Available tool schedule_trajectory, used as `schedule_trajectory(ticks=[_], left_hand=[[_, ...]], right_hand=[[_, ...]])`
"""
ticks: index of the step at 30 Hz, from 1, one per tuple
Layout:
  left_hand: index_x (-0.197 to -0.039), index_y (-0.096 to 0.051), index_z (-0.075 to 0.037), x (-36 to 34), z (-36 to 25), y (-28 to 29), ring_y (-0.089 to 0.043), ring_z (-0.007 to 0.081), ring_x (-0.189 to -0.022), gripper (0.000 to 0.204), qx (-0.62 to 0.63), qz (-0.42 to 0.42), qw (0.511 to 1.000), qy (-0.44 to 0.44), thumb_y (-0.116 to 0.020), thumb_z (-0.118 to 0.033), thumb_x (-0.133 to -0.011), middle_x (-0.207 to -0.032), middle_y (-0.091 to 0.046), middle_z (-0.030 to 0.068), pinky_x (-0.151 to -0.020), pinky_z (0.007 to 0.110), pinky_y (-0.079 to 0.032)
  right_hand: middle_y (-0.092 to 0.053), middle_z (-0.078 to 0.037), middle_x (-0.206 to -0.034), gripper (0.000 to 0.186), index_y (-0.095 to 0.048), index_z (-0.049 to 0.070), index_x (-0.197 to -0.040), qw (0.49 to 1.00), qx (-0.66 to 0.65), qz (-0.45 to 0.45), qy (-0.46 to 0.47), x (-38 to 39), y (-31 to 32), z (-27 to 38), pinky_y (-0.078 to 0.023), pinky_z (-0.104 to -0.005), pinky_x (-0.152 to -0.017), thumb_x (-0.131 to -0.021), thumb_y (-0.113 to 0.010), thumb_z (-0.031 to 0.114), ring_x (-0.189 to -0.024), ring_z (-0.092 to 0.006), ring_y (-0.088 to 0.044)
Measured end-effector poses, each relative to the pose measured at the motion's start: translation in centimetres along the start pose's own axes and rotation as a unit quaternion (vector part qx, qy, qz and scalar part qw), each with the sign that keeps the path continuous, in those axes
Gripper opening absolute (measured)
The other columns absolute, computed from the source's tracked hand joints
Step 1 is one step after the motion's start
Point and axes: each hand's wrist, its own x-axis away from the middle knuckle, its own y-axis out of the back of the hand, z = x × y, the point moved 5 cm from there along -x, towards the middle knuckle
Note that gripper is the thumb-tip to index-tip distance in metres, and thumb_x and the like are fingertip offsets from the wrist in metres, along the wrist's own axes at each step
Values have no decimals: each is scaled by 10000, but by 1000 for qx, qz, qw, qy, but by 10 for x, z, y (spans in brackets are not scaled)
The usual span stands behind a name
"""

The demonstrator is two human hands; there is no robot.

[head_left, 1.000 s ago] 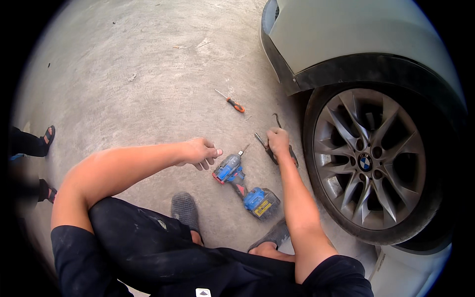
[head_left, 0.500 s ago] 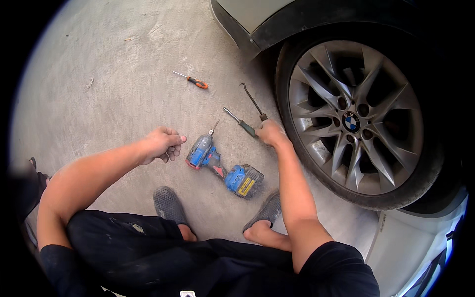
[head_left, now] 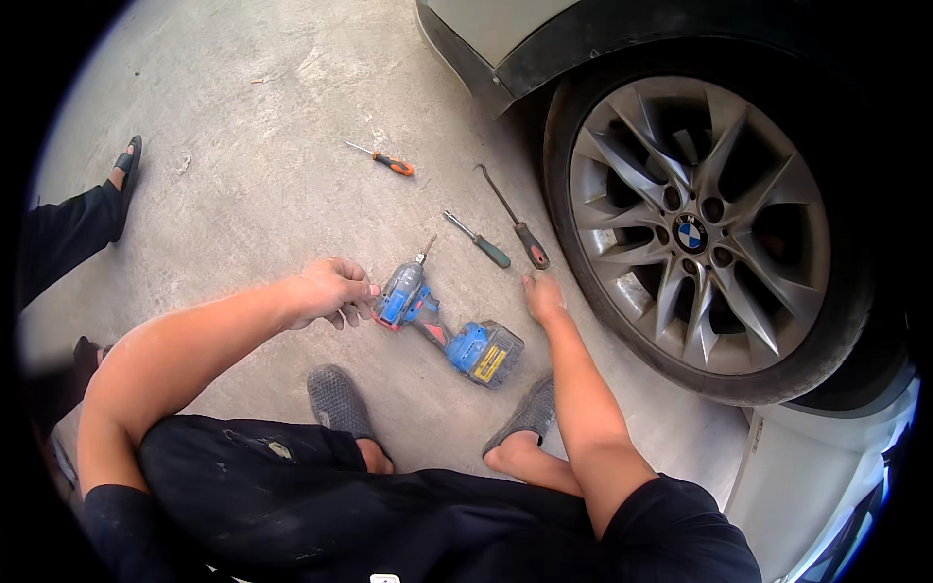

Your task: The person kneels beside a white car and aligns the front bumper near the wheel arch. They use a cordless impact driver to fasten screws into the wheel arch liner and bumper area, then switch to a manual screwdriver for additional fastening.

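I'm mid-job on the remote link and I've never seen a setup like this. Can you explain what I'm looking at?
There is no machine arm: these are a person's bare hands. The left of two wide fisheye cameras on their head looks down, so straight edges bend near the rim.

On the concrete floor lie a blue power driver, an orange-and-black screwdriver, a green-handled tool and a hooked tool. A car wheel stands at the right.

No tool shows in either grip. The left hand is at the driver's rear; whether they touch is unclear. The right hand is just below the hooked tool's handle.
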Motion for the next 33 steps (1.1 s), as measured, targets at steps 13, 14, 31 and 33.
schedule_trajectory(ticks=[13,14,31,33], left_hand=[[-1041,-645,-37,12,-3,0,-679,200,-760,429,92,-10,995,-24,-529,-450,-1040,-884,-707,100,-622,338,-542],[-1069,-637,-33,11,-2,-2,-679,202,-764,474,117,-6,993,-24,-499,-486,-1048,-890,-705,101,-622,341,-543],[-910,-689,-21,-5,33,46,-667,167,-732,90,-225,-155,962,-17,-622,-26,-852,-825,-687,77,-612,326,-568],[-908,-698,-22,-6,47,67,-669,166,-739,97,-257,-171,951,-15,-620,-22,-850,-822,-688,79,-616,332,-571]], right_hand=[[-544,-71,-602,418,-585,-24,-682,901,-401,161,-33,-8,107,156,-504,-347,-503,-973,-642,271,-506,-156,-597],[-521,-65,-575,444,-558,-3,-670,901,-394,178,22,-3,120,193,-467,-346,-478,-979,-633,307,-495,-147,-585],[-713,-223,-867,302,-744,18,-907,983,-102,127,-84,-26,58,43,-525,-444,-758,-884,-675,312,-855,-352,-714],[-712,-221,-853,312,-741,14,-887,974,-126,154,-107,-18,42,20,-526,-447,-758,-880,-678,320,-851,-363,-709]])
